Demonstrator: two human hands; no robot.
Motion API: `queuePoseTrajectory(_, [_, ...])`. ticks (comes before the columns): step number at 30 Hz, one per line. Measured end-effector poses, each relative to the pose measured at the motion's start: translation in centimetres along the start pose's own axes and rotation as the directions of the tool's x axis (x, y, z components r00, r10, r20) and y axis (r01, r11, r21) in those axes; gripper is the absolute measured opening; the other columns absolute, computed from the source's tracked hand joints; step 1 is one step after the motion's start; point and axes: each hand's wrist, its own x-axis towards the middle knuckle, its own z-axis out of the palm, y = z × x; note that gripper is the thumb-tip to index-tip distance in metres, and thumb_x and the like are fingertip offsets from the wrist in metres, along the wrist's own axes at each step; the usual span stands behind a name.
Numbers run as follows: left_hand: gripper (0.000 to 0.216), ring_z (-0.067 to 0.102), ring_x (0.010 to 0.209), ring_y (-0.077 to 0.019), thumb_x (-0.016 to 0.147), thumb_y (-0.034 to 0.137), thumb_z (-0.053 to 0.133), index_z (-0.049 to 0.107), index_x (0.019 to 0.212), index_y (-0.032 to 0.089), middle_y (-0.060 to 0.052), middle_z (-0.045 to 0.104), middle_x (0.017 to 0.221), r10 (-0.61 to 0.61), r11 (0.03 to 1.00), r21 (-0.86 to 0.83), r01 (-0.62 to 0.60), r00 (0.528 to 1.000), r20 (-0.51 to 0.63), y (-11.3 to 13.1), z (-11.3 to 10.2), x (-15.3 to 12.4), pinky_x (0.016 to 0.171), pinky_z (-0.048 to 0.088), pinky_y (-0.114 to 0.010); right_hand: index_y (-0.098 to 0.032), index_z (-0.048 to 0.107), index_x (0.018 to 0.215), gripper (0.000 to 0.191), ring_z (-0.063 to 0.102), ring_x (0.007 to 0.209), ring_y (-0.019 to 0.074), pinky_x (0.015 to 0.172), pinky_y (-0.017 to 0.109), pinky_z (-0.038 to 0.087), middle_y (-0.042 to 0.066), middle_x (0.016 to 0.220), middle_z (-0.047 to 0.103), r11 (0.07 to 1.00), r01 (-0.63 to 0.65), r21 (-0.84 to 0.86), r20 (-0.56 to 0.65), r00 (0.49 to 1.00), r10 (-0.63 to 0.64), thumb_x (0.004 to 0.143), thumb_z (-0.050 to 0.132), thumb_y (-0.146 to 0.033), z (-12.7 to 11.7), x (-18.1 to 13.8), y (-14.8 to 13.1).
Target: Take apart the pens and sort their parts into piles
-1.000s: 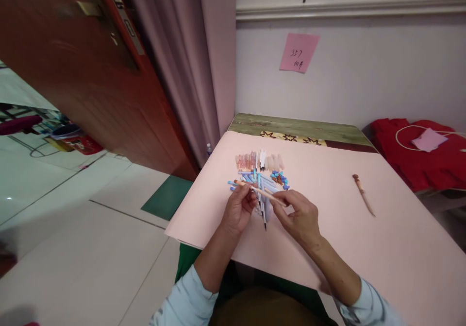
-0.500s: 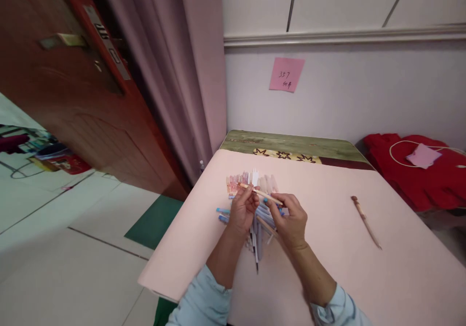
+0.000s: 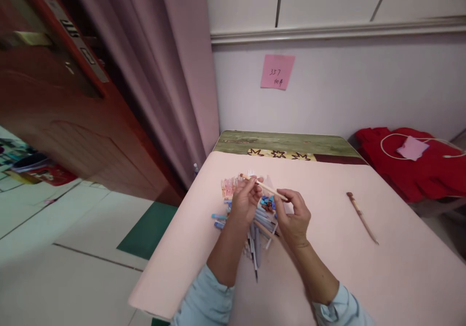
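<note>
A cream pen barrel (image 3: 268, 188) with a brown end slants across the space between my hands, over the pile. My left hand (image 3: 244, 202) pinches it near the brown end. At its lower right end, the fingertips of my right hand (image 3: 294, 219) close on it. Below lie several white and pale-blue pen parts (image 3: 256, 248), partly hidden by my left wrist. Small blue and brown pieces (image 3: 268, 203) are heaped between the hands. Clear pink pieces (image 3: 227, 187) stand in a row behind my left hand. A complete-looking brown-topped pen (image 3: 363, 218) lies apart on the right.
The pink-covered table (image 3: 386, 277) has a green wood-patterned back strip (image 3: 284, 141). Behind it, a pink note (image 3: 277, 72) is stuck to the wall. Red cloth (image 3: 396, 175) with a white cord lies at the right. A curtain (image 3: 178, 63) and brown door (image 3: 73, 122) stand left.
My view has shifted slightly right. Both hands still hold the cream barrel; the blue piece seen by my right fingertips is no longer there, and the blue and brown heap shows more clearly.
</note>
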Motion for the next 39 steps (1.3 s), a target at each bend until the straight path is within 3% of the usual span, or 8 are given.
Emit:
queuePoseTrajectory(4, [0.015,0.060,0.054,-0.0058,0.076,0.016,0.073,0.064,0.087,0.010,-0.009,0.072,0.085,-0.044,0.999,0.021,0.044,0.999,0.019,-0.8,1.7,1.5,0.050,0.051,-0.015,-0.019,0.065,0.095,0.013,0.061,0.077,0.0168,0.070,0.031,0.052,0.005,0.088,0.066,0.999,-0.048,-0.014,-0.083,0.996,0.046,0.087,0.059,-0.027,-0.4,1.0,1.1])
queuePoseTrajectory(13, [0.019,0.064,0.057,-0.0070,0.075,0.018,0.074,0.065,0.091,0.011,-0.009,0.073,0.093,-0.001,0.999,0.052,-0.001,0.999,0.041,-1.4,-0.1,2.0,0.051,0.053,-0.015,-0.018,0.063,0.100,0.018,0.063,0.073,0.0154,0.070,0.030,0.053,0.005,0.092,0.068,0.990,-0.136,0.034,-0.074,0.988,0.138,0.086,0.061,-0.029,0.3,0.9,2.0])
queuePoseTrajectory(32, [0.021,0.062,0.055,-0.0064,0.074,0.025,0.077,0.065,0.084,0.010,-0.008,0.073,0.087,0.002,0.997,0.076,-0.004,1.000,0.023,-1.7,-0.5,1.3,0.048,0.051,-0.014,-0.019,0.063,0.093,0.010,0.062,0.078,0.0171,0.072,0.031,0.052,0.005,0.086,0.066,0.998,-0.032,0.060,0.018,0.999,0.031,0.086,0.062,-0.026,0.2,0.3,1.2])
queuePoseTrajectory(39, [0.025,0.062,0.057,-0.0069,0.072,0.027,0.078,0.064,0.086,0.012,-0.006,0.072,0.087,-0.006,0.998,0.065,0.004,1.000,0.024,-1.7,-0.4,1.1,0.046,0.050,-0.015,-0.018,0.065,0.091,0.014,0.061,0.072,0.0158,0.070,0.028,0.050,0.004,0.081,0.067,0.997,-0.071,0.027,0.007,0.997,0.070,0.086,0.063,-0.031,0.4,-0.1,1.3])
